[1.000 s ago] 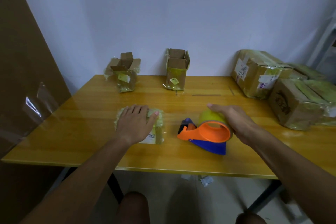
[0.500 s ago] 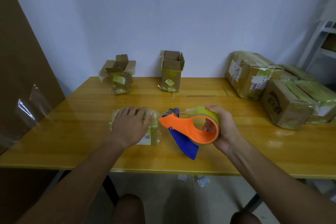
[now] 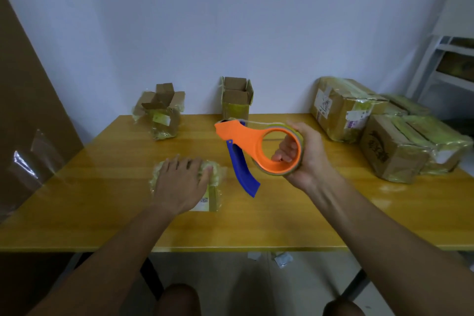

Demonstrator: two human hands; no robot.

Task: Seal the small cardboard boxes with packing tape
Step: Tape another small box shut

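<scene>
Gripping the tape dispenser (image 3: 252, 147) above the table (image 3: 102, 202), the right hand (image 3: 306, 155) curls its fingers through the roll; orange nose points left, blue handle hangs down. Left hand (image 3: 180, 183) lies flat, fingers spread, on one small taped box (image 3: 214, 188). Two open boxes (image 3: 237, 99) stand behind.
</scene>
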